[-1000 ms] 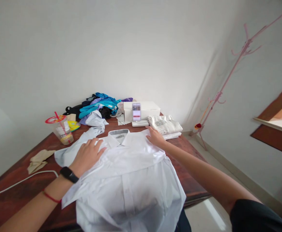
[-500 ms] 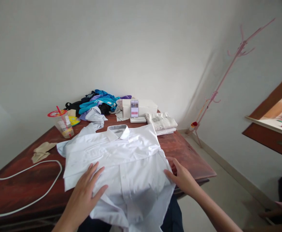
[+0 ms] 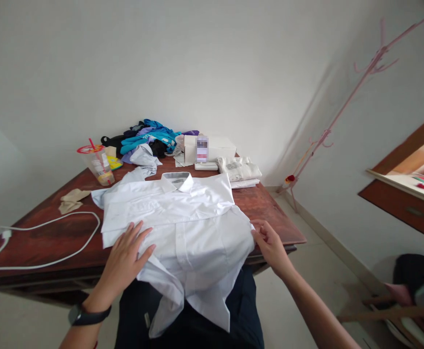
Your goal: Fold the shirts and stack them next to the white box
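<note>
A white collared shirt (image 3: pixel 201 237) lies front side up on the dark red wooden table (image 3: pixel 270 215), its collar pointing away from me. The lower part hangs over the near edge above my lap. A sleeve lies folded across the chest. My left hand (image 3: pixel 130 247) rests flat on the shirt's left side with the fingers spread. At the right edge, my right hand (image 3: pixel 269 242) pinches the shirt's side between thumb and fingers.
Behind the shirt are a heap of clothes (image 3: pixel 150 138), a phone (image 3: pixel 202 149) against a white box (image 3: pixel 221 147), and folded clothes (image 3: pixel 239 169). On the left are a plastic cup (image 3: pixel 99 167), a beige cloth (image 3: pixel 73 199) and a white cable (image 3: pixel 97 228). A pink coat rack (image 3: pixel 346 104) stands right.
The view has tilted down, showing more of my lap. My right hand has closed from a looser hold to a pinch on the shirt's edge. The left hand stays on the shirt.
</note>
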`<action>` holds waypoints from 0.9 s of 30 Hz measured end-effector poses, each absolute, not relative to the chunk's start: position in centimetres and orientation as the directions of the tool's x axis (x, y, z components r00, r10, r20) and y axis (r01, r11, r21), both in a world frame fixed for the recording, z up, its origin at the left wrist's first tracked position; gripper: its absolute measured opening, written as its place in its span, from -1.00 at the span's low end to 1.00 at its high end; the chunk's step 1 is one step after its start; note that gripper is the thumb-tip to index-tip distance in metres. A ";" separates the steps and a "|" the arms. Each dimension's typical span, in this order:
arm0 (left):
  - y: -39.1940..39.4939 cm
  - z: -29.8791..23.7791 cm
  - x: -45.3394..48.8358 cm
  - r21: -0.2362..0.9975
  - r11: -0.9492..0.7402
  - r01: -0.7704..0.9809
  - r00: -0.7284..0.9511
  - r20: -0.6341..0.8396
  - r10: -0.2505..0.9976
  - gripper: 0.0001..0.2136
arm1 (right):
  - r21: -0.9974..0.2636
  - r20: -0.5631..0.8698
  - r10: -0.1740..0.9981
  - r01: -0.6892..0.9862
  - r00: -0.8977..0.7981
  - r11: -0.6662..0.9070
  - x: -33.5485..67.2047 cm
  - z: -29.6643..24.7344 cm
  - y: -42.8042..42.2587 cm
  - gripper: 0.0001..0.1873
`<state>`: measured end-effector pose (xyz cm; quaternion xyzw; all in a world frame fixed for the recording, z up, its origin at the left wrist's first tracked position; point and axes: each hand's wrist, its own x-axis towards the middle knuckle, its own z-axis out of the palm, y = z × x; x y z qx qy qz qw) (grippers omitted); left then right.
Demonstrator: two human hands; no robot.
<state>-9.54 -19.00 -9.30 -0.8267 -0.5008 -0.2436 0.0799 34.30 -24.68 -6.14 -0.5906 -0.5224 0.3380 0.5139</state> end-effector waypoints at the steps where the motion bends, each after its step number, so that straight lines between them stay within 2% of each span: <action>1: -18.9 -9.3 -9.6 0.118 -0.491 0.863 0.382 0.483 0.788 -0.55 | -0.967 0.128 0.962 0.244 0.241 0.068 34.5 -6.1 -24.4 -0.56; 5: -19.0 -9.0 -9.9 0.157 -0.522 0.838 0.382 0.513 0.769 -0.61 | -0.966 0.108 0.970 0.253 0.218 0.051 35.1 -6.6 -23.8 -0.54; 9: -20.9 -7.9 -9.1 0.154 -0.578 0.801 0.407 0.568 0.715 -0.72 | -0.924 0.077 0.989 0.381 0.127 0.023 35.0 -7.5 -24.2 -0.52; 13: -23.3 -7.2 -7.8 0.107 -0.690 0.716 0.583 0.453 0.675 -0.59 | -0.795 0.093 0.991 0.606 0.094 0.017 34.5 -7.2 -24.8 -0.50; 17: -23.5 -7.3 -8.0 0.053 -0.687 0.725 0.604 0.431 0.670 -0.72 | -0.682 0.136 0.988 0.730 0.074 0.039 34.2 -6.5 -24.7 -0.54; 20: -23.2 -6.9 -9.1 0.029 -0.706 0.707 0.632 0.421 0.651 -0.76 | -0.674 0.143 0.986 0.738 0.083 0.036 34.5 -6.5 -24.5 -0.54; 27: -23.9 -4.2 -12.9 0.036 -0.732 0.680 0.651 0.429 0.626 -0.79 | -0.776 0.151 0.979 0.630 0.133 0.034 35.8 -7.5 -24.2 -0.59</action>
